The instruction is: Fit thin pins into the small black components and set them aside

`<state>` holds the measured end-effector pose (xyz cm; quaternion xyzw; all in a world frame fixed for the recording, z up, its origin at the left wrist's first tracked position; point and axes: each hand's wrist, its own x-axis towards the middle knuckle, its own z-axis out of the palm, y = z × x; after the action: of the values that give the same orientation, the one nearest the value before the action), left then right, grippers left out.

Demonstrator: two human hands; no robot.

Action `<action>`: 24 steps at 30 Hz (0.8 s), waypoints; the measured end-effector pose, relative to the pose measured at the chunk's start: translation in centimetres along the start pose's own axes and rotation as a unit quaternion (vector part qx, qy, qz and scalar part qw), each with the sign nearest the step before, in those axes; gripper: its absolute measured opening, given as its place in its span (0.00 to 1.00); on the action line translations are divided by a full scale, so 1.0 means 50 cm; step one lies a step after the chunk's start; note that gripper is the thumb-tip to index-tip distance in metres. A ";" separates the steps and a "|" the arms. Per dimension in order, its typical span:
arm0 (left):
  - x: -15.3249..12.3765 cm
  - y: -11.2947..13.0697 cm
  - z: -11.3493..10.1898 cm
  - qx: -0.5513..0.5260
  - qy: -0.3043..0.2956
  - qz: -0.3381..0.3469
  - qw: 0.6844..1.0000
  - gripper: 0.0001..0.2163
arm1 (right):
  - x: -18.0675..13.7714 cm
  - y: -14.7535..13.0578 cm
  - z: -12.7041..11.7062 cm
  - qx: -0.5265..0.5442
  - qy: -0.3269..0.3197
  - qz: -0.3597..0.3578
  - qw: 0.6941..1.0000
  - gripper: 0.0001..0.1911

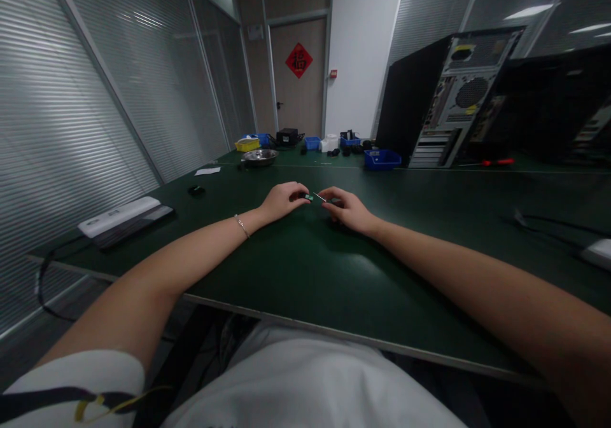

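white clothing [305, 383] lies nearest, then the table [286, 269]. over it, the left hand [282, 200] grips a small green part [310, 197]; the right hand [351, 212] pinches a thin tool [320, 197], its tip just beside the part. steady holding and light tool pressure seem advisable.

From the near edge of the bench [296, 282], a hand could pass between the forearms [200, 250]; the left hand [285, 199] and right hand [349, 210] leave only a narrow gap. A white-topped device [126, 218] obstructs the left edge; a steel bowl [259, 157], blue bin [382, 160] and tall computer tower [415, 91] obstruct the far side.
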<state>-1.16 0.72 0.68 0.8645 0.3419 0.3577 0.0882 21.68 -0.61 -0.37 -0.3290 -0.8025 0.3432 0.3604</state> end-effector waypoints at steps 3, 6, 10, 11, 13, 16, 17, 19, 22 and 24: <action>-0.003 0.010 0.003 0.023 -0.032 0.023 0.999 0.10 | 0.000 0.001 0.000 -0.004 -0.004 -0.006 1.000 0.17; -0.003 0.021 0.008 -0.005 -0.050 0.025 0.998 0.10 | 0.001 0.003 -0.001 -0.005 -0.006 -0.010 1.000 0.17; 0.000 0.022 0.015 -0.103 -0.023 -0.022 0.994 0.10 | 0.001 0.006 0.000 -0.011 -0.003 -0.009 1.000 0.17; 0.001 0.019 0.018 -0.144 -0.015 -0.042 0.989 0.10 | 0.001 0.006 0.000 -0.012 -0.001 -0.010 1.000 0.17; 0.004 0.008 0.025 -0.242 -0.008 -0.084 0.967 0.12 | 0.001 0.006 0.001 -0.015 0.001 -0.015 1.000 0.17; 0.007 -0.010 0.038 -0.358 0.001 -0.128 0.925 0.13 | 0.000 0.003 0.002 -0.019 -0.003 -0.030 0.999 0.17; 0.007 -0.015 0.041 -0.380 0.004 -0.135 0.915 0.14 | -0.001 0.002 0.002 -0.023 -0.005 -0.037 0.999 0.17; 0.007 -0.019 0.045 -0.412 0.008 -0.144 0.899 0.16 | -0.002 0.001 0.002 -0.033 -0.006 -0.048 0.998 0.17; 0.007 -0.014 0.044 -0.458 0.019 -0.170 0.872 0.18 | -0.002 0.001 0.001 -0.045 -0.011 -0.044 0.998 0.18; 0.006 -0.006 0.041 -0.479 0.022 -0.194 0.856 0.17 | -0.002 0.000 0.001 -0.051 -0.018 -0.039 0.998 0.18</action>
<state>0.24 1.35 -0.76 0.6233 0.2910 0.4714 0.5519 21.71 -0.70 -0.44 -0.3090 -0.8376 0.2932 0.3420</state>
